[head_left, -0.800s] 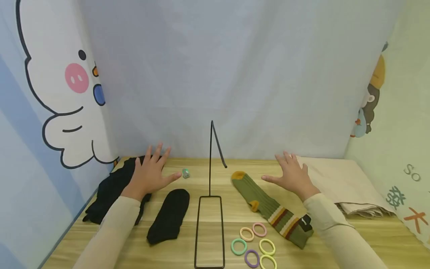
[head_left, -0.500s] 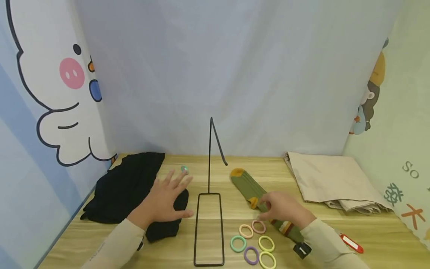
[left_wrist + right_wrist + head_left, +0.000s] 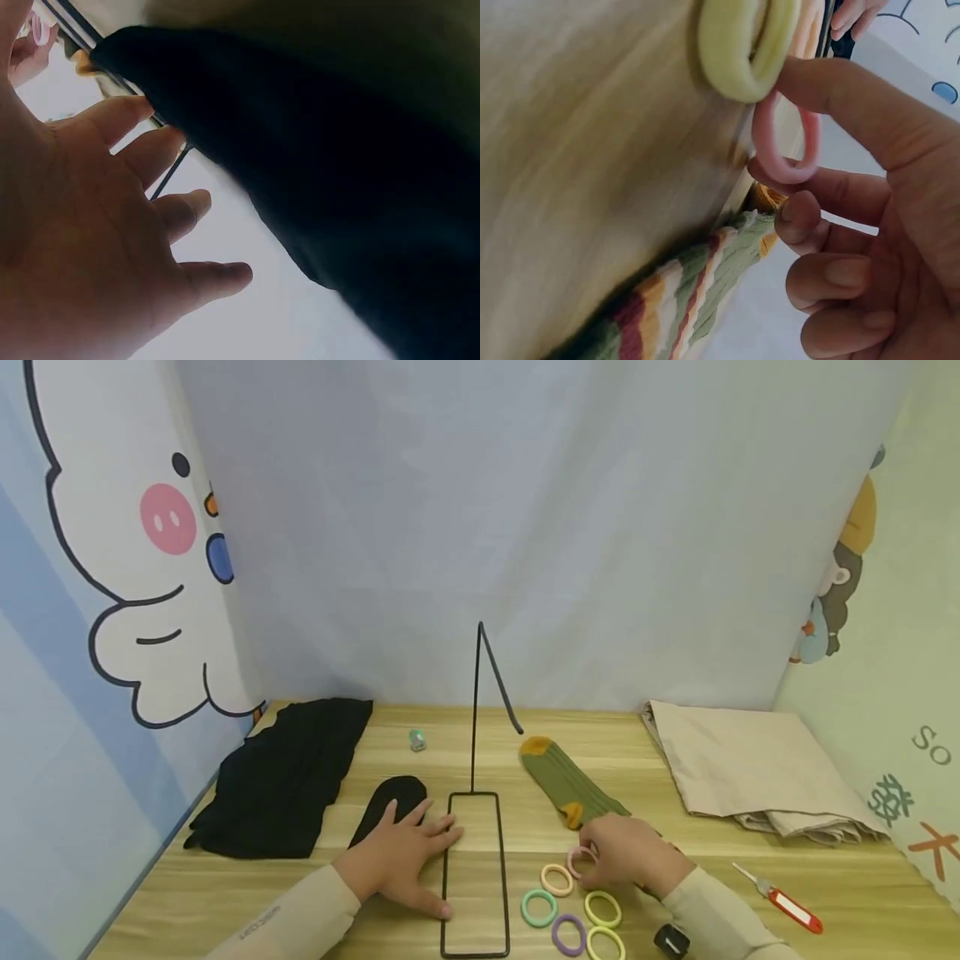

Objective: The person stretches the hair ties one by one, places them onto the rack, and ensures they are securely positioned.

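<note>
Right hand (image 3: 630, 854): we see the pink ring (image 3: 765, 142) pinched narrowly between thumb and forefinger, at the far right of the ring cluster; we cannot tell whether it is clear of the tabletop (image 3: 600, 743). The ring is round, without a long axis; its hole faces up toward the head camera, while the right wrist camera catches it obliquely as a tall oval.

Black wire stand (image 3: 476, 710): base rectangle lies with its long axis running from the near side toward the curtain (image 3: 570, 568). Mast rises from the far end; the upper arm slopes down rightward.

View differences: the right wrist view shows the striped part of the green sock (image 3: 566, 777), which the right hand mostly covers from the head; it also shows the three other fingers curled inward, and a yellow ring (image 3: 718, 45) just beside the thumb tip. The left wrist view gives us the left palm.

Left hand (image 3: 401, 860): palm down, fingers spread wide, grasping nothing; it lies across part of the black sock (image 3: 393, 800) and over the stand's left rail. We cannot tell whether it touches either. Both forearms reach in from the near side, angled inward.
</note>
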Demonstrator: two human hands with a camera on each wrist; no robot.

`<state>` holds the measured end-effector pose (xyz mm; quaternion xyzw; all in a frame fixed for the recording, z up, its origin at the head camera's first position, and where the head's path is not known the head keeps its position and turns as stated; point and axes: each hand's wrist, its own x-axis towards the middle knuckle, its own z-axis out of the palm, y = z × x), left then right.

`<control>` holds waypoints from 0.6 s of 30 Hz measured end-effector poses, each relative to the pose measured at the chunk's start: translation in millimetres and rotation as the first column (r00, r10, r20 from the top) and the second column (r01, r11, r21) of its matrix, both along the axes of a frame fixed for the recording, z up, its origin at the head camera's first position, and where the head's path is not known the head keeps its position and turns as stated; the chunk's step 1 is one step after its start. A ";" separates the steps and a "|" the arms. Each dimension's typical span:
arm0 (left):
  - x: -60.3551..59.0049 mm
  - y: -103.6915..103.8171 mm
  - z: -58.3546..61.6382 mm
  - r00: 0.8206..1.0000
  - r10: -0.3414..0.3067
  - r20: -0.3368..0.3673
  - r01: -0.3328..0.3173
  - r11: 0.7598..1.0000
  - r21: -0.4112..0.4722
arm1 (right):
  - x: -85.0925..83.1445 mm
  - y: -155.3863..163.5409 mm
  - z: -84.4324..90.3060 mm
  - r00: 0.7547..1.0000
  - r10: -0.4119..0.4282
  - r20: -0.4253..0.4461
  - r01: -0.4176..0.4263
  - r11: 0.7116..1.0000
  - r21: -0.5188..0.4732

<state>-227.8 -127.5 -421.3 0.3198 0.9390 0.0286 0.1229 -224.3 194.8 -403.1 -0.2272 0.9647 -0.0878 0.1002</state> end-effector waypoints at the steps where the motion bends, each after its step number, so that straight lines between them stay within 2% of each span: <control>1: 0.3 0.0 -0.3 1.000 0.001 -0.003 -0.001 1.000 -0.007 | 0.2 -0.7 0.0 1.000 0.007 -0.011 -0.007 1.000 0.001; 8: 1.2 0.5 0.2 1.000 0.013 -0.004 -0.013 1.000 -0.022 | 0.5 -2.1 -0.5 0.998 0.038 -0.055 -0.038 0.999 0.007; 14: 1.5 3.0 0.9 1.000 0.019 0.007 -0.019 0.999 -0.035 | 0.8 0.5 -6.3 0.994 0.072 -0.088 -0.075 0.997 -0.029; 18: -0.3 3.1 -2.3 1.000 0.028 0.010 -0.027 0.999 -0.042 | 3.1 -0.7 0.0 0.978 0.091 -0.187 -0.104 0.993 -0.061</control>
